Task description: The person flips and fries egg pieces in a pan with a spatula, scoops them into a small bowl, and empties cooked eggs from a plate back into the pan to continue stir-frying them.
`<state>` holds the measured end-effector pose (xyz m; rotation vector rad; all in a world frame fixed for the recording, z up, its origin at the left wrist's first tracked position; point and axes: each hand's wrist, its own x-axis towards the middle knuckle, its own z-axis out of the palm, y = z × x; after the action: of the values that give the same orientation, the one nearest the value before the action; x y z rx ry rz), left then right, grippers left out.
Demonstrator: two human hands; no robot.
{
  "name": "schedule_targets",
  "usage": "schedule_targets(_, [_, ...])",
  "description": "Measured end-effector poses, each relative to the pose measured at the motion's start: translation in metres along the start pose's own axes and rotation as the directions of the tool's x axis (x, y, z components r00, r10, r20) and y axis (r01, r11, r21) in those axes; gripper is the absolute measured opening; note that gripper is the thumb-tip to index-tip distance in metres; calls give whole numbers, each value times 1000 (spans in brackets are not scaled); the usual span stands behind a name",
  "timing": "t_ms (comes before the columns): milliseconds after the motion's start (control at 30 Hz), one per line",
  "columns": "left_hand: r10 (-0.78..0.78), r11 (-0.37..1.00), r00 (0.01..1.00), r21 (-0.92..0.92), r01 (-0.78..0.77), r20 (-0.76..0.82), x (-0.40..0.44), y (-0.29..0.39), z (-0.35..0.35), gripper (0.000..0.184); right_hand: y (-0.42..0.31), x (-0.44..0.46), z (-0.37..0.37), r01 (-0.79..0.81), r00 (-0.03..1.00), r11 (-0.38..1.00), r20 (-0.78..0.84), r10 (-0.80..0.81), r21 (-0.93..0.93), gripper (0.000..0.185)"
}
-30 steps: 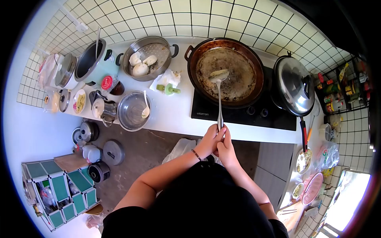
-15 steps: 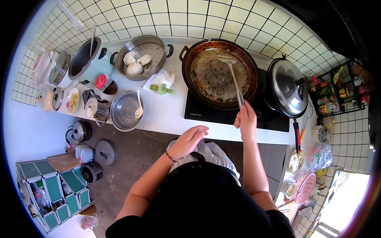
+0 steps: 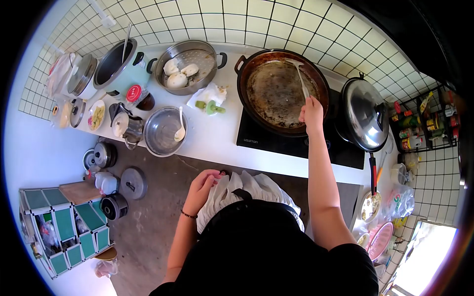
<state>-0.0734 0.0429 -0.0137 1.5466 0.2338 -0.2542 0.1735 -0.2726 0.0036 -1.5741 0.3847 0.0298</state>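
My right hand [image 3: 312, 114] is closed around the handle end of a metal spatula [image 3: 302, 84]. The spatula's head rests near the far rim of a wide pan [image 3: 269, 91], whose bottom is browned and oily with dark specks. Beneath the pan is a black induction cooktop [image 3: 256, 135]. My left hand [image 3: 201, 190], a beaded bracelet at its wrist, hovers beside the white gathered cloth [image 3: 252, 185] at my waist. Its fingers are loosely bent and I see nothing held in them.
Right of the pan stands a lidded wok [image 3: 364, 116] with its handle toward me. Leftward are a steamer pot [image 3: 207, 79] with white buns, a metal bowl [image 3: 153, 130] with a spoon, a green-handled tool [image 3: 211, 107] on tissue, and a rice cooker [image 3: 140, 66].
My right hand has reached farther forward, over the pan's near rim, and the spatula's head has moved toward the far rim. My left hand has drawn back leftward to my waist, fingers bending more.
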Motion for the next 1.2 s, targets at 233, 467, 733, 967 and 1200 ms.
schedule_targets(233, [25,1000,999,-14,-25,-27,-5,1,2,23,-5,-4,14,-47,999,999,-9,46,-7,35])
schedule_targets(467, [47,999,999,-16,-47,16,2,1,1,22,2,-9,6,-73,997,996,-25,72,-49,45])
schedule_targets(733, [31,1000,998,3,-31,58,11,-2,-2,22,-1,-67,-23,-102,995,989,9,104,-105,42])
schedule_targets(967, [13,1000,995,12,-14,103,23,-6,0,22,-16,-175,-73,-208,977,964,-4,212,164,42])
schedule_targets(1200, [4,999,981,35,-11,192,37,-2,7,22,-3,-184,-73,-147,983,957,-66,168,250,41])
